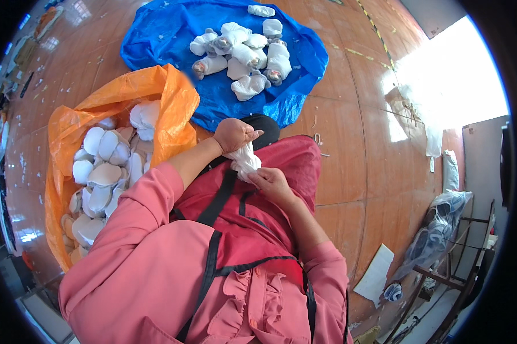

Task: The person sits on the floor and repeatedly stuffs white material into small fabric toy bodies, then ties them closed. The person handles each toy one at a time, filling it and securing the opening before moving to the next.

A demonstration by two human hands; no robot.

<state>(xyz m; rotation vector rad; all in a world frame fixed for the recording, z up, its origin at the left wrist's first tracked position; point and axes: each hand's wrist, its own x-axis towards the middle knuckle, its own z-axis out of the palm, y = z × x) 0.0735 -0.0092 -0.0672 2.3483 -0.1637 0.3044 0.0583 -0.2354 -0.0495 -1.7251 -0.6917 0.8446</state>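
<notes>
The left hand [234, 136] is closed round the far end of a white cloth [246, 161]; the right hand [274, 186] pinches its near end. The cloth hangs bunched between them, its shape hard to tell behind the fingers. Under the grip spreads a red apron [295, 156]. Left of it, an orange sack [175, 97] holds white pads [103, 175]. Beyond it, white bundles [246, 55] lie on a blue sheet [161, 37].

Reddish-brown floor [341, 172] spreads all around. At one o'clock runs a yellow-and-black striped line [377, 32]; at two, bright light [462, 74] floods in. Between three and four sits a clear plastic bag [433, 229] of dark items, near a white sheet [376, 270] and a dark-framed rack [441, 278] at four.
</notes>
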